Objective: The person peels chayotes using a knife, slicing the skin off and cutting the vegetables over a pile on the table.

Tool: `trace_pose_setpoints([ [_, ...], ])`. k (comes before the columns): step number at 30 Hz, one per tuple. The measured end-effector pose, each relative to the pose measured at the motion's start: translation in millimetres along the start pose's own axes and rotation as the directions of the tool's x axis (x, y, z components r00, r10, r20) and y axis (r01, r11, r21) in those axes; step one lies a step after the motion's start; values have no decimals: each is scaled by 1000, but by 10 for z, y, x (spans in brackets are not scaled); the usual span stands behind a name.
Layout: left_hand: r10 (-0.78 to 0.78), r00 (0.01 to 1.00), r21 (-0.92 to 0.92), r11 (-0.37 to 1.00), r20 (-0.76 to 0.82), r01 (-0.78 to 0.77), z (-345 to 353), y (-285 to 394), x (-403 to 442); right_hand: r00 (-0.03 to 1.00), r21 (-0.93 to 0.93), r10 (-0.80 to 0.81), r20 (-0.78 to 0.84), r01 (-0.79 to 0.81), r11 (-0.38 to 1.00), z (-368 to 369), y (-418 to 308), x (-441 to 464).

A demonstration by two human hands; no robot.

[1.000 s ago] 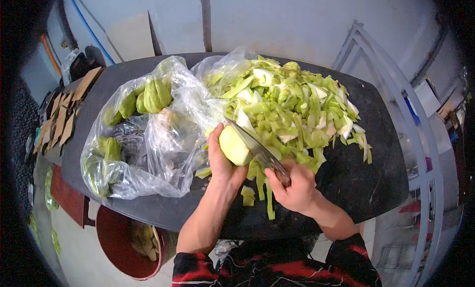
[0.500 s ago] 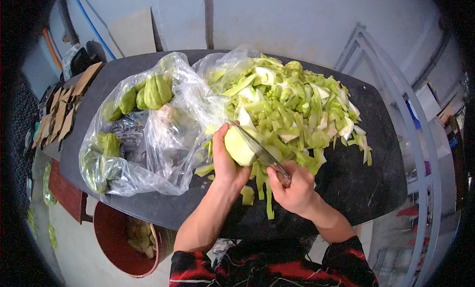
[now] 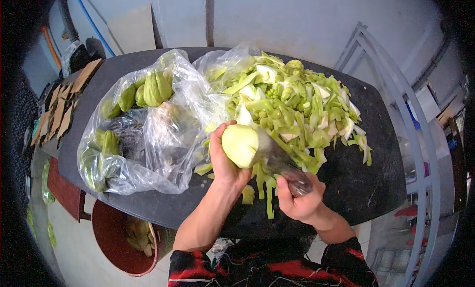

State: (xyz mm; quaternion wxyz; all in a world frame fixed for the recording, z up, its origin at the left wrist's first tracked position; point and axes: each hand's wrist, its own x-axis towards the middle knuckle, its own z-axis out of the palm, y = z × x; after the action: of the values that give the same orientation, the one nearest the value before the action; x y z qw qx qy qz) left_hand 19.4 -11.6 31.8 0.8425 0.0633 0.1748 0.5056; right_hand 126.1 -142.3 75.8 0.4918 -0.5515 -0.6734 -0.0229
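Note:
My left hand (image 3: pixel 226 161) is closed round a peeled, pale green chayote (image 3: pixel 240 146) over the front middle of the table. In my right hand (image 3: pixel 302 198) is a knife (image 3: pixel 282 161), gripped by its handle; motion smears its blade, which lies just right of the chayote. Whether the blade touches the chayote, I cannot tell. Behind both hands spreads a big heap of green peelings (image 3: pixel 302 101). To the left, a clear plastic bag (image 3: pixel 180 138) holds several unpeeled chayotes (image 3: pixel 157 89).
Everything rests on a dark table (image 3: pixel 368 188) with rounded corners. Below its front left edge stands a reddish-brown bucket (image 3: pixel 111 242) with pale pieces inside. Cardboard strips (image 3: pixel 64 109) lie at far left. A grey metal frame (image 3: pixel 420 153) rises at right, and a wall (image 3: pixel 277 20) stands behind.
The knife has swung away from the chayote's top, down and right, with my right hand shifting slightly right. My left hand still holds the chayote, now turned a little.

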Motion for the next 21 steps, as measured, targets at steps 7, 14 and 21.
trace_pose_setpoints([
  [7, 30, 999, 35, 999, 26, -31, -6, -20, -2, 994, 40, 109, -31, -108, 993, 130, 71, -20],
  [14, -107, 990, -115, 986, 94, 118, -64, -46, -1, 1000, 36, -19, 24, 18, 999, 89, 133, -79],
  [21, -48, 998, -64, 997, 29, 50, -25, 13, -18, 997, 36, -79, -16, 80, 996, -13, -17, -20],
])
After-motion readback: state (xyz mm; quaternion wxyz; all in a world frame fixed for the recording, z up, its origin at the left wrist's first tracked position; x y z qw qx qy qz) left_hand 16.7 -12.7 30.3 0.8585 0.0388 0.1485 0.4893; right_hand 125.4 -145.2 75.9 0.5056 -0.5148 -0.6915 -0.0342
